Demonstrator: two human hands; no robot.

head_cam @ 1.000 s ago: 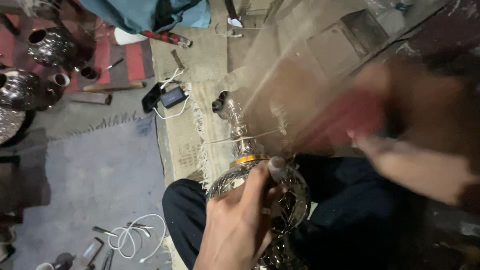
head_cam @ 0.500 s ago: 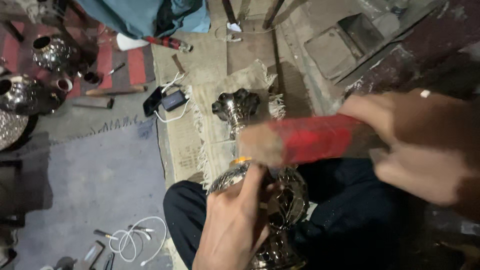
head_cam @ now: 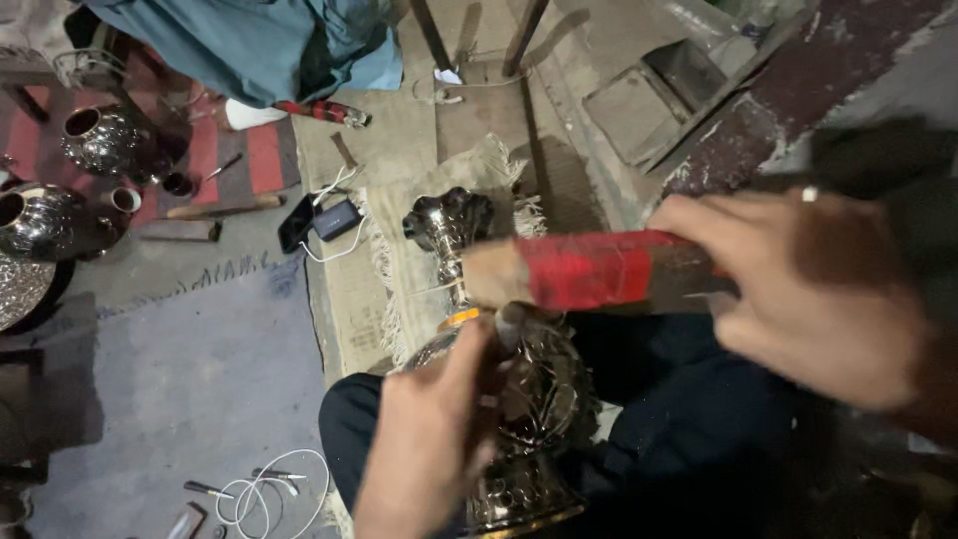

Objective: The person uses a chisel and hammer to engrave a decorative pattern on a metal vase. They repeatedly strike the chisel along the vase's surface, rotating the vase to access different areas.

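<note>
An engraved silver-coloured metal vase (head_cam: 529,419) lies across my lap, its narrow neck and flared mouth (head_cam: 447,222) pointing away from me. My left hand (head_cam: 424,439) rests on the vase body and pinches a thin metal punch (head_cam: 509,324) upright against it. My right hand (head_cam: 808,289) grips a thick wooden mallet (head_cam: 589,271) wrapped in red tape. The mallet lies level, with its pale end just above the top of the punch.
A fringed burlap mat (head_cam: 399,250) lies under the vase neck. A phone and power bank (head_cam: 324,222) with a white cable sit on the mat's left. Several metal vessels (head_cam: 60,190) stand at far left. White cables and small tools (head_cam: 264,489) lie on the grey floor.
The mallet has come down from a raised, blurred position at the right to sit level just above the punch. My left hand and the vase stay in place.
</note>
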